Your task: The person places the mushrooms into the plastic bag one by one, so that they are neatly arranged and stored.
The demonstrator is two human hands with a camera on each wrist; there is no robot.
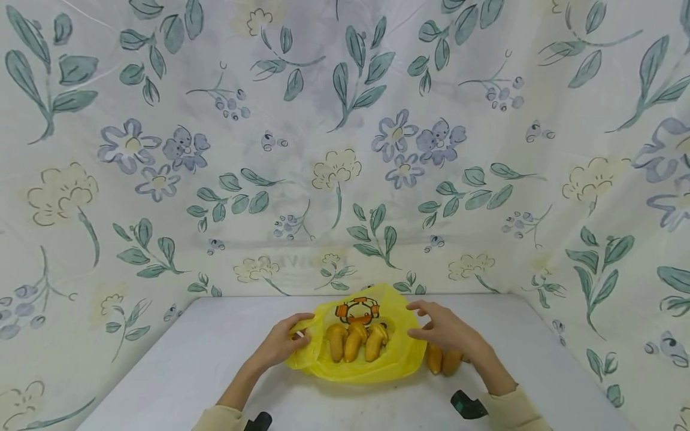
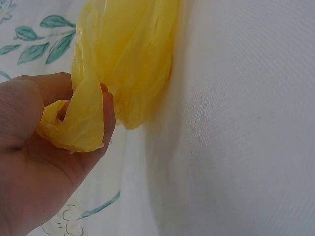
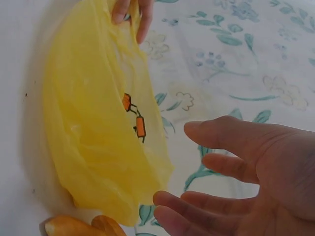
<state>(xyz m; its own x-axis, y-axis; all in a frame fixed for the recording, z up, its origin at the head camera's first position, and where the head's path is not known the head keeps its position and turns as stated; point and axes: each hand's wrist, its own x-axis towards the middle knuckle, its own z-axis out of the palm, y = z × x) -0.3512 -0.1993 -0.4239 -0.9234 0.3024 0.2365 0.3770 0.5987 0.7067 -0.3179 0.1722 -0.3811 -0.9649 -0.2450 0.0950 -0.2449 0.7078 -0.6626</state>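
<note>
A yellow plastic bag [image 1: 399, 359] with an orange-and-black cartoon print lies spread on the table, its mouth facing me. Three short yellow bananas [image 1: 354, 343] show in it side by side. At the bag's left end, my left hand [image 1: 286, 340] pinches a gathered loop of the plastic; the left wrist view has thumb and fingers round this yellow film [image 2: 88, 115]. My right hand [image 1: 444, 326] is at the bag's right edge, fingers loosely bent and apart, holding nothing. In the right wrist view a small gap appears between its fingertips [image 3: 165, 199] and the bag.
More bananas [image 1: 443, 360] lie on the table just right of the bag, partly hidden below my right hand. The white table [image 1: 215, 335] ends at a hanging floral sheet [image 1: 302, 197] behind and at both sides. Dark wrist devices [image 1: 468, 405] show near both sleeves.
</note>
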